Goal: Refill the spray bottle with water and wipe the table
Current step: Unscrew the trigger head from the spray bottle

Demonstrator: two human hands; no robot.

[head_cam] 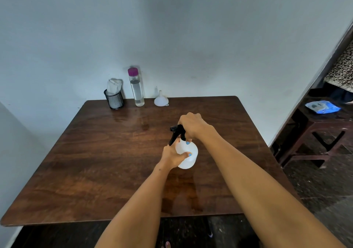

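Observation:
A translucent white spray bottle (188, 157) with a black trigger head (176, 133) stands near the middle of the brown wooden table (95, 161). My left hand (172, 155) grips the bottle's body from the left. My right hand (192, 124) is curled over the black spray head from above. At the table's far edge stand a tall clear water bottle (136, 90) with a purple cap, a small white funnel (161, 99) turned spout up, and a black mesh cup (114, 99) holding a white cloth (114, 87).
The table stands against a pale wall, with another wall close on its left. To the right is a dark wooden stool (321, 133) with a blue packet (322, 107) on it. A faint wet patch shines on the table near the water bottle.

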